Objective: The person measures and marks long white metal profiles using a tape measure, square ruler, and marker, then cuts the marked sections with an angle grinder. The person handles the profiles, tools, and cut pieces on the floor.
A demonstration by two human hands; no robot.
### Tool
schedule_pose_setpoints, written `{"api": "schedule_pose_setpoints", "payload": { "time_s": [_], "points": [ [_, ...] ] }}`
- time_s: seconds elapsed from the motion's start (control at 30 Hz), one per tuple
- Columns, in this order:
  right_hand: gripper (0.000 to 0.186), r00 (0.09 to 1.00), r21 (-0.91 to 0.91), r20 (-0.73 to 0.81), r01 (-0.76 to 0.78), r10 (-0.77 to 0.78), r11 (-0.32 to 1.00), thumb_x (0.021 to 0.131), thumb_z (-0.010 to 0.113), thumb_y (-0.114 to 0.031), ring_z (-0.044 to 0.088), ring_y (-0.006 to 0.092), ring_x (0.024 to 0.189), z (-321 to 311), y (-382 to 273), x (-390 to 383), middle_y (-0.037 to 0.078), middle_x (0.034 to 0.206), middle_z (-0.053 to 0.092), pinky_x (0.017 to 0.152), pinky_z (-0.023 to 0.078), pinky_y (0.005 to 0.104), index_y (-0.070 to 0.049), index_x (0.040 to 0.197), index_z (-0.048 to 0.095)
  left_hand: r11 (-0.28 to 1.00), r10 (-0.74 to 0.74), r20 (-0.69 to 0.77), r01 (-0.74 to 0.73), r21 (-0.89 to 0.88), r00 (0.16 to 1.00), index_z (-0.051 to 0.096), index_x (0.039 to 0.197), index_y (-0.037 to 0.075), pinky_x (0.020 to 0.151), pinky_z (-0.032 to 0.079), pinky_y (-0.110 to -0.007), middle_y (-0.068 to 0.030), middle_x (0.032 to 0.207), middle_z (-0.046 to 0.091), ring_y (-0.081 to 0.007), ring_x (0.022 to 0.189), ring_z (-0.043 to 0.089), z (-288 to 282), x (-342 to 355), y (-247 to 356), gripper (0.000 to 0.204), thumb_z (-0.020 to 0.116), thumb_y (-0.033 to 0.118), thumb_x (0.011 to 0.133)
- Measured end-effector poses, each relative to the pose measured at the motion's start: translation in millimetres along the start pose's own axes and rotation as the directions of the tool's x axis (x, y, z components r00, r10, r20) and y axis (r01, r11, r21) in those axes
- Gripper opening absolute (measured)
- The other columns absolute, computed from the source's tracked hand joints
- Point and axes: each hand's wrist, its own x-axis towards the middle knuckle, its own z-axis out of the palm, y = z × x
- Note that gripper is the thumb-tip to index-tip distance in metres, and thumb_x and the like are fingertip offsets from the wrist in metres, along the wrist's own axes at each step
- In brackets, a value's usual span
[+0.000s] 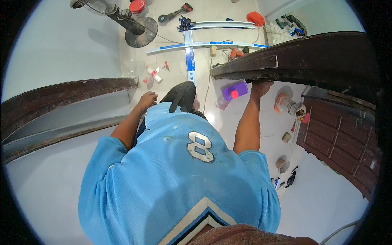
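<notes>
My left hand (148, 100) hangs beside my left thigh, fingers loosely curled and a little apart, with nothing visible in it. At the right, my right hand (261, 88) is closed on the lower edge of a dark brown wooden door frame (302, 57); the frame partly hides its fingers. Just left of that hand, a purple container (236, 90) with a pink cap lies on the pale floor. A white bottle (154, 74) and small red-handled pliers (165, 66) lie on the floor ahead of my left hand.
Blue-and-white strips (179, 46) cross the floor ahead, near an angle grinder (175, 13) and a fan base (141, 34). A dark wooden jamb (69, 90) stands at left. At right are a panelled door (339, 134), an open sack (295, 108) and a bucket (282, 165).
</notes>
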Motion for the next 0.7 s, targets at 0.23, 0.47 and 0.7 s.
{"api": "schedule_pose_setpoints", "payload": {
  "time_s": [0.23, 0.47, 0.7],
  "points": [
    [0.056, 0.998, 0.682, 0.064, -0.056, 0.017, 0.729, 0.101, 0.067, -0.039, 0.058, 0.0322, 0.129, 32.3, 18.9, 3.8, 0.015, 0.141, 0.063, 0.111, 0.047, 0.0427, -0.002, 0.141, 0.054, 0.931, 0.121, 0.02, -0.121, 0.344, 0.992, 0.067, 0.116, -0.003, 0.077, 0.057, -0.042, -0.0168, 0.108, 0.07, -0.0268, 0.093, 0.071, -62.8, 13.7, -41.6, 0.035, 0.063, 0.028, 0.099],
    [0.053, 0.965, 0.674, -0.009, -0.187, 0.261, 0.715, 0.099, 0.068, -0.041, 0.062, 0.0335, 0.116, 29.3, -10.4, -13.0, 0.014, 0.131, 0.066, 0.1, 0.051, 0.0462, -0.006, 0.138, 0.057, 0.835, 0.197, 0.075, -0.207, 0.51, 0.978, 0.072, 0.101, -0.004, 0.076, 0.056, -0.043, -0.0178, 0.099, 0.073, -0.0278, 0.089, 0.07, -104.5, 46.1, -20.6, 0.034, 0.057, 0.027, 0.1],
    [0.052, 0.831, 0.538, -0.174, -0.369, 0.528, 0.758, 0.099, 0.066, -0.043, 0.065, 0.0341, 0.105, 13.5, -24.8, -35.5, 0.015, 0.122, 0.068, 0.092, 0.053, 0.0492, -0.007, 0.135, 0.058, 0.973, -0.22, 0.019, 0.22, -0.075, 0.975, 0.067, 0.109, 0.004, 0.068, 0.056, -0.04, -0.0128, 0.099, 0.071, -0.0286, 0.079, 0.068, -152.6, 171.0, 89.5, 0.032, 0.058, 0.034, 0.101]
  ]
}}
